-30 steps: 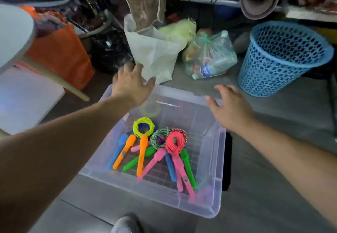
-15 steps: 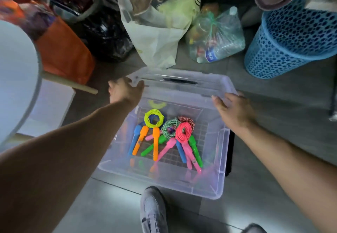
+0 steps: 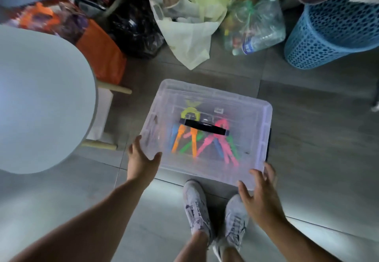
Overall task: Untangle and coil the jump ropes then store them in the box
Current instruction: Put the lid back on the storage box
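The clear plastic box (image 3: 253, 155) stands on the grey floor with its clear lid (image 3: 246, 114) lying over it. A black handle (image 3: 205, 128) runs across the lid's middle. Through the lid I see several coiled jump ropes (image 3: 207, 144) with orange, pink, green and blue handles. My left hand (image 3: 141, 159) rests on the lid's near left corner, thumb spread along the front edge. My right hand (image 3: 258, 192) lies with spread fingers on the near right corner.
A round white table (image 3: 41, 97) stands at the left. Beyond the box are an orange bag (image 3: 102, 56), a black bag (image 3: 135, 30), a white bag (image 3: 188, 36), a clear bag of bottles (image 3: 256, 25) and a blue basket (image 3: 332, 32). My shoes (image 3: 196, 204) touch the box's near side.
The lid has been pulled from behind the box over its top and now covers it. Both hands moved from the far rim to the near corners. The view has tilted downward.
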`<state>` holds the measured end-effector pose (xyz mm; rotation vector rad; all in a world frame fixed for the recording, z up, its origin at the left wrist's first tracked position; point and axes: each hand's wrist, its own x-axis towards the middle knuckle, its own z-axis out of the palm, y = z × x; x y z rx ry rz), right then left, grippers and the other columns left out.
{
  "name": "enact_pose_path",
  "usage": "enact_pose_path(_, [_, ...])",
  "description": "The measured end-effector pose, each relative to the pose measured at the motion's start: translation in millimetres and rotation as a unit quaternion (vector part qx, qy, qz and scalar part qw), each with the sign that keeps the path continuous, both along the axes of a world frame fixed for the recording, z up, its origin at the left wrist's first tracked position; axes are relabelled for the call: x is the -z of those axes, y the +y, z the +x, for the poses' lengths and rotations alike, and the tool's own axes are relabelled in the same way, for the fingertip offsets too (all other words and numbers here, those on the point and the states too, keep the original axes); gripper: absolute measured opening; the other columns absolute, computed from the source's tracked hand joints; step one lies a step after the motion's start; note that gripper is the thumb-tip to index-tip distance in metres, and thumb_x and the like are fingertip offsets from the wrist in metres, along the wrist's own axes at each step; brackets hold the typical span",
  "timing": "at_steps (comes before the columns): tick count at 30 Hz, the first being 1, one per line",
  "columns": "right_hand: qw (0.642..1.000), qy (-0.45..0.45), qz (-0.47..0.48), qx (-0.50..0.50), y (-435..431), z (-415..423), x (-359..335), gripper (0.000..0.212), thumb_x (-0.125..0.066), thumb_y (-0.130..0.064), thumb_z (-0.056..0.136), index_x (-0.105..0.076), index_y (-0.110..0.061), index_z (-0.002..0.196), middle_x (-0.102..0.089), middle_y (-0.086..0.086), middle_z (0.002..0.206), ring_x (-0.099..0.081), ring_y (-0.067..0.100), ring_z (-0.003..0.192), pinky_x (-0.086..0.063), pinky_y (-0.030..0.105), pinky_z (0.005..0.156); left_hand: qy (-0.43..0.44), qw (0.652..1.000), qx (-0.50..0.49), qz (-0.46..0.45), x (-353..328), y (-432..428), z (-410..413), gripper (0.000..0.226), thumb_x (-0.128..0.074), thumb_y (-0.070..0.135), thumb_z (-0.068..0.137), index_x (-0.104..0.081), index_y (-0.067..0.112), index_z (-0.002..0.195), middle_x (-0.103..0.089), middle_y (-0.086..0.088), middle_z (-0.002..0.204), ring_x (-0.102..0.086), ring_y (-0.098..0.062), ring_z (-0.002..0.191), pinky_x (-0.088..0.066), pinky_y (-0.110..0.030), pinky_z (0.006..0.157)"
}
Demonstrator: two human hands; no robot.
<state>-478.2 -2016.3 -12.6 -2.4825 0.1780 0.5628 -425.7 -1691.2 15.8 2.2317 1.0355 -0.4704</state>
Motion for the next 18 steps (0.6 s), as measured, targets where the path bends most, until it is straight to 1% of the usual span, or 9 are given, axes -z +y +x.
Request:
enact_pose_path(3, [0.998,0.054,-0.025,0.000,-4.9,-5.2,11.2,0.046,-0.076,-0.030,0.084,-0.060,-0.006,0.120,-0.030,0.018,0.150,-0.054,0.041,0.123,-0.057,0.048,0.082,0.076,0.997,-0.020,-0.016,15.8,-5.7,-12.0,0.078,-0.070,0.033,0.087,-0.026,0.019,0.151,-0.037,-0.016,0.148,-0.051,-0.040,0.123,-0.045,-0.045,0.100])
enact_pose_path(5, [0.997,0.064,-0.049,-0.005,-6.7,1.0,17.4,0.045,-0.076,-0.027,0.082,-0.059,-0.004,0.118,-0.040,0.021,0.140,-0.057,0.043,0.115,-0.056,0.047,0.080,0.121,0.992,-0.019,0.002,24.7,-8.6,-10.8,0.077,-0.066,0.038,0.089,-0.025,0.017,0.151,-0.038,-0.018,0.146,-0.050,-0.042,0.124,-0.044,-0.046,0.100])
enact_pose_path(8, [0.995,0.067,-0.075,0.001,-5.9,16.9,20.6,0.049,-0.074,-0.024,0.082,-0.056,-0.002,0.121,-0.051,0.024,0.122,-0.052,0.045,0.111,-0.051,0.048,0.086,0.135,0.991,-0.006,0.024,35.1,-9.9,-2.8,0.075,-0.062,0.042,0.090,-0.025,0.016,0.150,-0.039,-0.019,0.146,-0.050,-0.043,0.124,-0.045,-0.049,0.101])
enact_pose_path(10, [0.995,0.062,-0.082,-0.001,-2.9,32.3,20.2,0.056,-0.070,-0.027,0.085,-0.050,-0.004,0.133,-0.049,0.025,0.131,-0.047,0.044,0.120,-0.047,0.048,0.094,0.128,0.991,0.018,0.019,42.7,-7.8,7.3,0.079,-0.061,0.044,0.090,-0.022,0.018,0.153,-0.035,-0.017,0.151,-0.046,-0.042,0.130,-0.044,-0.054,0.104])
enact_pose_path(11, [0.994,0.065,-0.085,-0.005,-0.8,40.7,21.0,0.062,-0.066,-0.030,0.088,-0.044,-0.007,0.142,-0.043,0.026,0.141,-0.041,0.043,0.129,-0.043,0.048,0.101,0.126,0.991,0.030,0.015,47.3,-5.8,12.5,0.080,-0.059,0.045,0.091,-0.019,0.018,0.155,-0.033,-0.015,0.154,-0.044,-0.041,0.133,-0.043,-0.055,0.106])
enact_pose_path(13, [0.990,0.103,-0.094,-0.011,5.2,54.8,24.5,0.071,-0.057,-0.037,0.095,-0.027,-0.016,0.156,-0.017,0.022,0.161,-0.022,0.040,0.146,-0.032,0.046,0.114,0.128,0.991,0.048,0.008,53.5,-3.8,20.7,0.080,-0.054,0.045,0.095,-0.012,0.018,0.158,-0.027,-0.013,0.159,-0.039,-0.039,0.139,-0.040,-0.055,0.109])
enact_pose_path(16, [0.978,0.155,-0.138,-0.031,16.8,62.3,30.6,0.073,-0.042,-0.048,0.100,-0.010,-0.021,0.159,0.013,0.020,0.164,-0.002,0.038,0.152,-0.024,0.046,0.119,0.144,0.985,0.095,0.019,65.0,-3.1,20.4,0.077,-0.041,0.040,0.103,0.005,0.016,0.159,-0.009,-0.009,0.167,-0.025,-0.038,0.148,-0.031,-0.053,0.117])
enact_pose_path(17, [0.972,0.167,-0.158,-0.041,20.7,59.9,32.7,0.073,-0.038,-0.049,0.101,-0.007,-0.019,0.159,0.016,0.022,0.163,0.000,0.040,0.152,-0.024,0.047,0.118,0.152,0.982,0.110,0.027,68.8,-1.1,19.8,0.074,-0.038,0.039,0.103,0.006,0.016,0.158,-0.008,-0.010,0.167,-0.025,-0.038,0.148,-0.030,-0.053,0.117])
enact_pose_path(18, [0.969,0.171,-0.174,-0.048,24.8,57.0,34.8,0.074,-0.037,-0.050,0.101,-0.006,-0.016,0.159,0.017,0.024,0.163,0.000,0.041,0.152,-0.025,0.049,0.118,0.152,0.982,0.112,0.032,71.2,1.6,20.2,0.069,-0.036,0.040,0.104,0.001,0.016,0.157,-0.013,-0.012,0.165,-0.030,-0.039,0.145,-0.033,-0.054,0.115])
